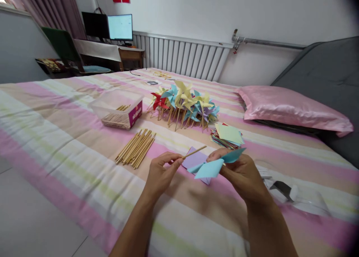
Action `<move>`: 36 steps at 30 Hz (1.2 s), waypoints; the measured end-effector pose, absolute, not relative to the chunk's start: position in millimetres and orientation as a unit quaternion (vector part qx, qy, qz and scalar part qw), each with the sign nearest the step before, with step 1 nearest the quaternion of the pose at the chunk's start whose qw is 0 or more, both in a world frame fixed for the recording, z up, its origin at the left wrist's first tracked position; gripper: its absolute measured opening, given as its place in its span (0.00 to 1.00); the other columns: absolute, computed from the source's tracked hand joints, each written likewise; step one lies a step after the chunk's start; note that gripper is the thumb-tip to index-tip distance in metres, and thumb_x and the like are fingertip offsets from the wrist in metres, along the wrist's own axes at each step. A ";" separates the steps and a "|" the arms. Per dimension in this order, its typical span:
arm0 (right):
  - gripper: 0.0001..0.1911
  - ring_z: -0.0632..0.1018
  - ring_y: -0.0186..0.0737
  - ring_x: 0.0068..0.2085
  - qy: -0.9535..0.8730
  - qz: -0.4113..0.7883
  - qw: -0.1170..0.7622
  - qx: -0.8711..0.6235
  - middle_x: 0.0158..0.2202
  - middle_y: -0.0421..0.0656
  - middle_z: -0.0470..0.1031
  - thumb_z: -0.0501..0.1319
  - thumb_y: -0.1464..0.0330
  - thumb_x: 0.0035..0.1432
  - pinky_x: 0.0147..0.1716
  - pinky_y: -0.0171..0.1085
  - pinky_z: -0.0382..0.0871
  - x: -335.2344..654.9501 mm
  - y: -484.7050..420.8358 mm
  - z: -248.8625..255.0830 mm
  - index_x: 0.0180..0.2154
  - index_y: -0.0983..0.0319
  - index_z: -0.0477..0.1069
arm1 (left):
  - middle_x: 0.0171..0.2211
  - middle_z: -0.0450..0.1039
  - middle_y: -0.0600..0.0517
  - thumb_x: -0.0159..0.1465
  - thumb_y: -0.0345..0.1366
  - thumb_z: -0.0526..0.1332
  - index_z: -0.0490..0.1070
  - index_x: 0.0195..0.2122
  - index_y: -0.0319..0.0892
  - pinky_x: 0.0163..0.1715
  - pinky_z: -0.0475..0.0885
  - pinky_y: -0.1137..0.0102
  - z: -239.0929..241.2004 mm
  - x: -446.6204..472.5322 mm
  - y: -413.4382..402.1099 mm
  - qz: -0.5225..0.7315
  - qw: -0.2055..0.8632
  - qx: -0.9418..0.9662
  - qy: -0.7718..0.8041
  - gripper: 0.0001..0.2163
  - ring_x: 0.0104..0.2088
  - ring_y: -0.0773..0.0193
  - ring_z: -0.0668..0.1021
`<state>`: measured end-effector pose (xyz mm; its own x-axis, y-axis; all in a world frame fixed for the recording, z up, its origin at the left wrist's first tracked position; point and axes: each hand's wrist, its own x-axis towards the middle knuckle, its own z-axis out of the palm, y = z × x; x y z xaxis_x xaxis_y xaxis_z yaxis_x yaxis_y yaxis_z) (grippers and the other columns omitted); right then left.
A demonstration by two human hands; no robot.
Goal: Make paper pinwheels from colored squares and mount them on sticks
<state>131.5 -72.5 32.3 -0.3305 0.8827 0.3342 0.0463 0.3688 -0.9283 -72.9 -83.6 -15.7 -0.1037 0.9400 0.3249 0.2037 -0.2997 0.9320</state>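
Between the thumb and fingers of my left hand (165, 171) is a thin wooden stick (196, 151), its free end pointing up and right. My right hand (244, 174) pinches a light blue paper pinwheel (210, 168); its fingertips are partly hidden behind the paper blades. Stick and pinwheel look close together, but I cannot tell whether they touch. Below them, purple paper (193, 159) lies on the striped bedspread. To the left of my left hand lies a bundle of wooden sticks (136, 148). Beyond my right hand sits a stack of coloured paper squares (227, 134).
Finished pinwheels (182, 100) on sticks stand clustered farther back. A clear plastic box (116, 109) holding sticks is left of them. Clear plastic packaging (297, 195) lies at the right, a pink pillow (291, 109) behind it. The bed's edge drops to the floor at lower left.
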 end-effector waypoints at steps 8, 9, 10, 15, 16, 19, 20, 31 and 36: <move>0.04 0.75 0.42 0.44 -0.777 0.242 0.500 -0.297 0.42 0.44 0.74 0.64 0.71 0.55 0.45 0.41 0.69 134.1 -75.3 38.1 0.34 0.57 0.75 | 0.31 0.78 0.47 0.60 0.36 0.63 0.80 0.32 0.39 0.35 0.70 0.70 -15.3 -75.1 -83.1 0.557 0.349 0.614 0.437 0.07 0.33 0.62 0.77; 0.04 0.76 0.41 0.43 -0.779 0.237 0.501 -0.294 0.44 0.44 0.74 0.64 0.72 0.55 0.44 0.40 0.70 133.8 -76.2 38.8 0.34 0.57 0.75 | 0.31 0.78 0.47 0.60 0.36 0.63 0.80 0.32 0.39 0.35 0.70 0.70 -14.9 -75.8 -83.1 0.557 0.348 0.618 0.432 0.07 0.33 0.62 0.77; 0.05 0.76 0.40 0.42 -0.779 0.236 0.503 -0.292 0.45 0.44 0.73 0.64 0.72 0.55 0.43 0.39 0.71 133.5 -77.1 39.4 0.34 0.57 0.75 | 0.31 0.78 0.47 0.60 0.36 0.62 0.79 0.32 0.39 0.35 0.70 0.70 -14.4 -76.5 -83.1 0.557 0.346 0.621 0.429 0.08 0.32 0.62 0.77; 0.08 0.77 0.38 0.43 -0.776 0.221 0.519 -0.283 0.45 0.42 0.75 0.63 0.75 0.55 0.42 0.37 0.72 132.8 -79.7 38.5 0.36 0.56 0.75 | 0.30 0.76 0.48 0.61 0.36 0.62 0.79 0.33 0.40 0.33 0.68 0.71 -13.2 -78.9 -83.2 0.557 0.338 0.628 0.426 0.07 0.32 0.64 0.75; 0.08 0.77 0.38 0.43 -0.776 0.216 0.520 -0.285 0.45 0.42 0.75 0.63 0.75 0.55 0.42 0.37 0.72 132.7 -79.6 37.9 0.36 0.56 0.75 | 0.30 0.76 0.48 0.62 0.36 0.61 0.79 0.33 0.40 0.33 0.68 0.71 -13.3 -79.1 -83.2 0.558 0.336 0.628 0.426 0.08 0.32 0.64 0.75; 0.08 0.77 0.37 0.42 -0.780 0.202 0.517 -0.289 0.43 0.41 0.76 0.64 0.76 0.54 0.42 0.36 0.72 132.6 -78.2 36.7 0.35 0.57 0.75 | 0.29 0.74 0.49 0.62 0.36 0.61 0.79 0.33 0.40 0.31 0.66 0.71 -13.4 -79.8 -83.1 0.564 0.327 0.629 0.423 0.08 0.31 0.65 0.73; 0.08 0.77 0.37 0.43 -0.782 0.197 0.517 -0.288 0.43 0.41 0.76 0.64 0.76 0.53 0.43 0.36 0.72 132.5 -77.7 36.8 0.35 0.57 0.75 | 0.29 0.74 0.50 0.62 0.36 0.60 0.79 0.34 0.40 0.31 0.66 0.72 -13.4 -80.4 -83.1 0.565 0.323 0.630 0.423 0.08 0.30 0.66 0.73; 0.09 0.78 0.36 0.40 -0.808 0.106 0.503 -0.287 0.36 0.42 0.77 0.64 0.78 0.52 0.40 0.36 0.71 127.7 -82.2 42.2 0.34 0.59 0.76 | 0.26 0.69 0.52 0.64 0.39 0.57 0.76 0.33 0.40 0.28 0.62 0.72 -11.6 -90.5 -85.2 0.536 0.297 0.662 0.431 0.10 0.28 0.67 0.69; 0.14 0.77 0.37 0.41 -0.812 0.091 0.497 -0.293 0.39 0.42 0.77 0.63 0.81 0.48 0.41 0.36 0.70 126.9 -82.7 41.2 0.35 0.59 0.76 | 0.27 0.69 0.52 0.64 0.39 0.57 0.75 0.32 0.40 0.28 0.62 0.72 -10.0 -91.3 -85.8 0.535 0.298 0.662 0.432 0.11 0.28 0.67 0.69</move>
<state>126.9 -82.7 41.2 -0.3348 0.5664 0.7530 0.3863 0.8114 -0.4386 -91.3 -85.8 -10.0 0.0543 0.8911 0.4505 0.2540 -0.4487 0.8568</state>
